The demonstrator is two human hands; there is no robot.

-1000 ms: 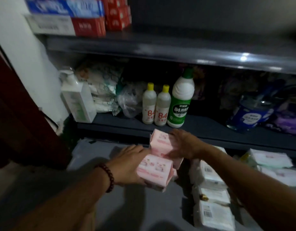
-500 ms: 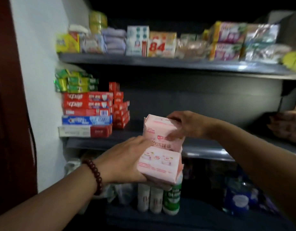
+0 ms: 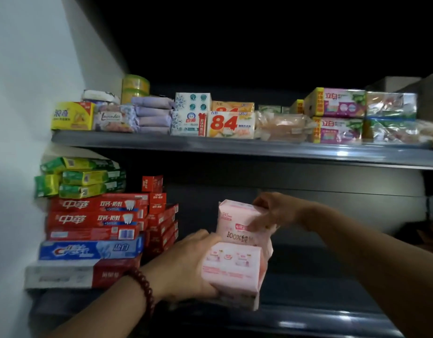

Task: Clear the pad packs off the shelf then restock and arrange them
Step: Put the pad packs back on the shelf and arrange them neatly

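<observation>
Head view: our left hand grips the lower pad pack from its left side; our right hand pinches the upper pad pack stacked on it. Both packs are over the shelf, right of the toothpaste boxes.

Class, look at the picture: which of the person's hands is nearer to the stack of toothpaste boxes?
Left. The left hand grips the lower pad pack just right of the toothpaste boxes; the right hand holds the upper pack, farther right.
</observation>
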